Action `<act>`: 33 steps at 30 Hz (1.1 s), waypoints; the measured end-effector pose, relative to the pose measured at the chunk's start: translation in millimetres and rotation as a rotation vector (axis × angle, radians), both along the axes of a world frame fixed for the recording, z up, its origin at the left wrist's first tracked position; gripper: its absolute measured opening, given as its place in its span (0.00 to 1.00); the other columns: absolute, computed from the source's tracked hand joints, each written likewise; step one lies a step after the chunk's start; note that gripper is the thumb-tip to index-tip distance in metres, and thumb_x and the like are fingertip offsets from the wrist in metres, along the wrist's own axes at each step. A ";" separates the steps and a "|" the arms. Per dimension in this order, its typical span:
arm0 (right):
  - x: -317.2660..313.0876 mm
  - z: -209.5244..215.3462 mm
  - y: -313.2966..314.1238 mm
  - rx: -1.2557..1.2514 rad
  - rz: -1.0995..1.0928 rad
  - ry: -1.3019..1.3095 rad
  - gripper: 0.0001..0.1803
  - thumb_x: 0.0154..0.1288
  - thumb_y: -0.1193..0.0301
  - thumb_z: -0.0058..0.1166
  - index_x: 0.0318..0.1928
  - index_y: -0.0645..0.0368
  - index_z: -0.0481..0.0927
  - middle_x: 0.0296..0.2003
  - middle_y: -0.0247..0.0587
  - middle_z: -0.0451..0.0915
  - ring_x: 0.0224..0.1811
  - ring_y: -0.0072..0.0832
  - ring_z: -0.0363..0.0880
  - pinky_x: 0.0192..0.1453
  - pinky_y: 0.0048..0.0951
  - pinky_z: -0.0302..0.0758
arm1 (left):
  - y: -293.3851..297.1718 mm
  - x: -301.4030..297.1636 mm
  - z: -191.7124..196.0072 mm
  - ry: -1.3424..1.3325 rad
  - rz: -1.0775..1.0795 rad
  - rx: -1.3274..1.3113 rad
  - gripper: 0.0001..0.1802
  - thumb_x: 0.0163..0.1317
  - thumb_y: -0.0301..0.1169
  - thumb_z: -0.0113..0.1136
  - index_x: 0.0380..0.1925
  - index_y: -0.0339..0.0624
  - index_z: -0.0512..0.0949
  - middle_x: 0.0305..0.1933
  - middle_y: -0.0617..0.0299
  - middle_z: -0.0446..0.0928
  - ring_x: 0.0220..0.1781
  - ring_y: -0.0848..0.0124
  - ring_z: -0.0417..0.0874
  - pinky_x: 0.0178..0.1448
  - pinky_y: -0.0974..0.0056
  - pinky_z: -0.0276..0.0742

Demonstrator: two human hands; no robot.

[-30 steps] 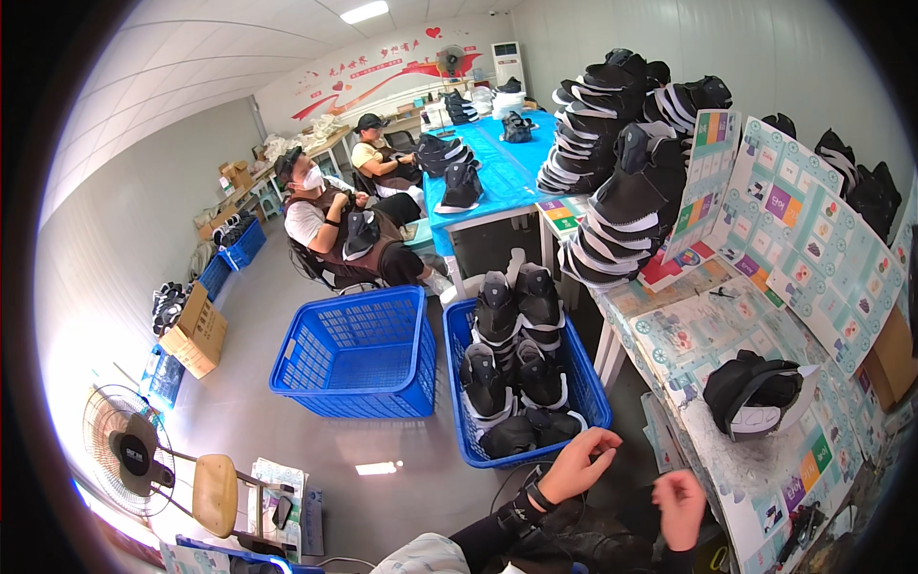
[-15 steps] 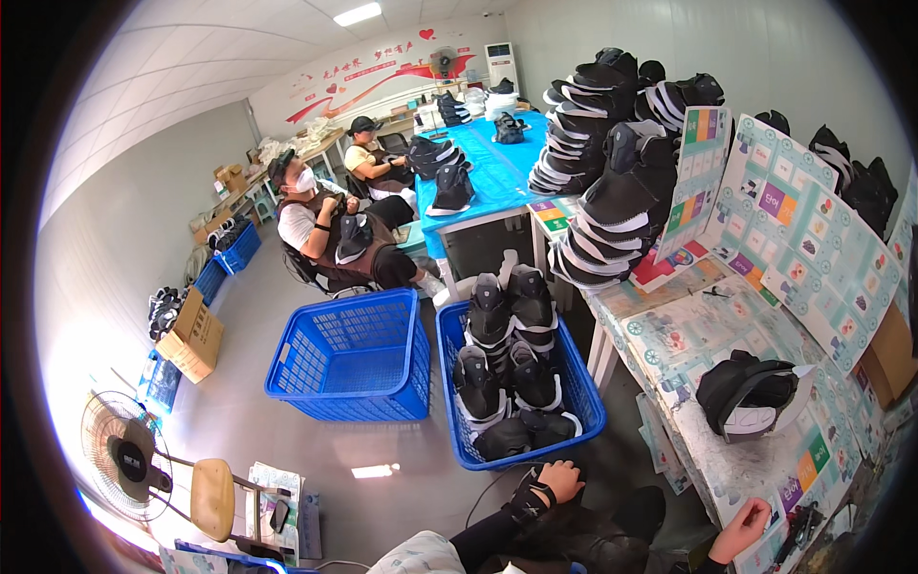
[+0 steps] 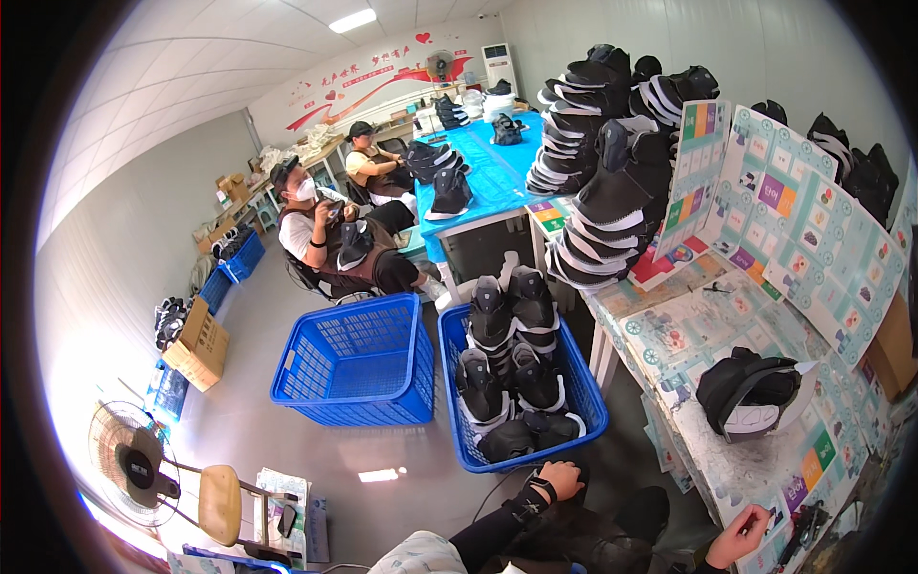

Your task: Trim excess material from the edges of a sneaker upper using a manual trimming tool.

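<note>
My left hand, with a black wristband, lies with its fingers curled over a dark rounded thing by the basket's near end; what that is I cannot make out. At the table's near edge my right hand has its fingertips pinched together beside a small dark and white bit. Dark slim tools lie just right of those fingers. Farther up the same table sits a black shoe upper with a white panel. Shoe uppers, black with white edges, stand in rows inside the blue basket.
Another blue basket stands to the left on the floor. Tall stacks of shoe uppers rise on the worktable. Printed boards lean behind. Two people sit beside a blue-covered table. A fan and chair are lower left.
The view has shifted slightly. My left hand stays curled over the dark thing, and my right fingertips now show a small dark bit. The nearer seated person's hands have shifted.
</note>
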State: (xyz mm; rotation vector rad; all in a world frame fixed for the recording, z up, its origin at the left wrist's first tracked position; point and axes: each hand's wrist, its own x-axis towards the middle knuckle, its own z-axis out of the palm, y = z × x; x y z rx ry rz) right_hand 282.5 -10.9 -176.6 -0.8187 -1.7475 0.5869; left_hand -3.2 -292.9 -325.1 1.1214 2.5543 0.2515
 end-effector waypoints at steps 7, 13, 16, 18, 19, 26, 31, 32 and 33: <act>-0.7 -11.9 13.5 0.032 0.009 0.004 0.04 0.80 0.76 0.52 0.42 0.63 0.75 0.35 0.33 0.72 0.33 0.21 0.66 0.35 0.24 0.62 | 2.6 1.8 6.3 0.000 -0.007 -0.012 0.21 0.70 0.50 0.64 0.50 0.48 0.87 0.56 0.57 0.85 0.60 0.55 0.86 0.60 0.43 0.81; -4.7 -17.4 12.8 0.036 0.019 0.010 0.04 0.81 0.76 0.52 0.44 0.64 0.75 0.36 0.34 0.72 0.33 0.22 0.67 0.35 0.24 0.63 | -1.3 -0.8 0.1 -0.011 -0.003 0.001 0.20 0.70 0.50 0.64 0.50 0.48 0.87 0.58 0.57 0.84 0.60 0.54 0.86 0.59 0.43 0.81; -2.9 -22.5 15.8 0.015 0.018 0.024 0.04 0.80 0.76 0.52 0.44 0.64 0.75 0.36 0.35 0.72 0.33 0.22 0.67 0.35 0.25 0.64 | 0.2 -0.5 3.1 -0.030 -0.004 -0.004 0.20 0.70 0.50 0.64 0.50 0.48 0.87 0.58 0.57 0.84 0.60 0.54 0.86 0.59 0.43 0.81; -1.7 -22.8 16.7 0.012 0.011 0.007 0.04 0.80 0.76 0.53 0.44 0.64 0.75 0.35 0.35 0.72 0.34 0.22 0.68 0.35 0.25 0.64 | 0.7 -0.3 3.2 -0.024 -0.006 -0.004 0.20 0.70 0.50 0.64 0.50 0.48 0.87 0.58 0.57 0.84 0.60 0.54 0.86 0.59 0.43 0.81; -1.5 -22.0 16.6 0.010 0.006 -0.011 0.04 0.80 0.76 0.53 0.44 0.64 0.75 0.35 0.35 0.72 0.34 0.22 0.68 0.35 0.25 0.64 | 0.8 0.0 2.9 -0.017 -0.006 -0.003 0.20 0.70 0.50 0.64 0.50 0.48 0.87 0.58 0.57 0.84 0.60 0.54 0.86 0.59 0.44 0.81; -3.9 -16.7 13.1 0.023 0.007 -0.010 0.04 0.80 0.76 0.53 0.43 0.64 0.75 0.35 0.35 0.72 0.33 0.23 0.68 0.35 0.25 0.64 | -0.1 2.5 1.9 0.013 0.004 0.013 0.20 0.69 0.50 0.65 0.48 0.48 0.87 0.56 0.57 0.85 0.58 0.54 0.87 0.58 0.45 0.82; -3.4 -17.7 13.1 0.010 -0.005 -0.025 0.04 0.80 0.76 0.53 0.43 0.64 0.75 0.35 0.35 0.71 0.33 0.23 0.67 0.35 0.25 0.64 | -2.6 3.6 1.2 0.041 0.006 0.066 0.18 0.69 0.49 0.66 0.45 0.48 0.87 0.53 0.57 0.85 0.57 0.54 0.87 0.57 0.46 0.82; -4.0 -17.6 12.3 0.008 -0.006 -0.026 0.04 0.80 0.76 0.53 0.43 0.64 0.75 0.35 0.35 0.71 0.33 0.23 0.67 0.35 0.25 0.64 | -3.1 3.8 0.4 0.040 0.005 0.064 0.18 0.69 0.49 0.66 0.45 0.48 0.87 0.53 0.57 0.85 0.57 0.54 0.87 0.57 0.46 0.82; -5.3 -17.1 11.8 0.023 -0.007 -0.013 0.04 0.80 0.76 0.53 0.43 0.64 0.75 0.34 0.34 0.71 0.33 0.22 0.67 0.35 0.25 0.64 | -3.0 3.8 -0.5 0.053 0.002 0.071 0.18 0.68 0.48 0.66 0.44 0.48 0.87 0.53 0.57 0.85 0.56 0.55 0.87 0.56 0.46 0.82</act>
